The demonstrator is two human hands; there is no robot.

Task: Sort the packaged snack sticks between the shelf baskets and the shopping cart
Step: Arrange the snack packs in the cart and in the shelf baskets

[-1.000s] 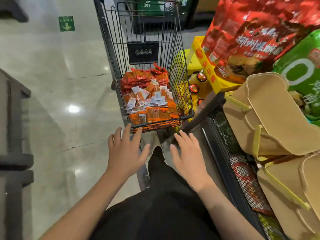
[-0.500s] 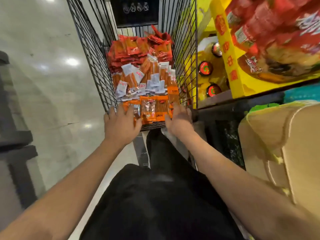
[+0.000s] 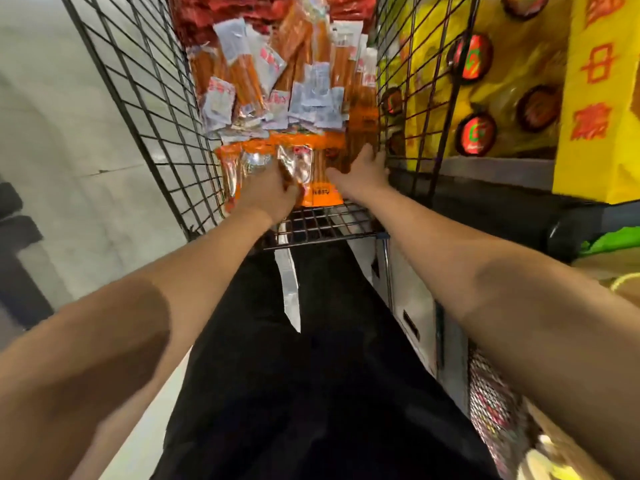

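Observation:
The black wire shopping cart [image 3: 145, 98] stands straight ahead, filled with packaged snack sticks. Orange packs [image 3: 325, 197] lie at its near end, white-labelled stick packs [image 3: 242, 74] are heaped behind them, and red packs [image 3: 207, 12] sit at the far end. My left hand [image 3: 268, 195] is inside the cart on the orange packs, its fingers curled down around one with a clear window. My right hand [image 3: 363, 168] lies with spread fingers on the orange packs beside the cart's right wall.
Right of the cart is a shelf with a yellow display box [image 3: 595, 98] and bottles with red and green caps [image 3: 476, 133]. A wire shelf basket [image 3: 491, 393] shows at the lower right. Pale polished floor [image 3: 69, 150] lies to the left.
The view has moved closer over the cart. Both hands have gone from the cart's near rim into the cart and onto the orange packs, and the left hand's fingers have curled.

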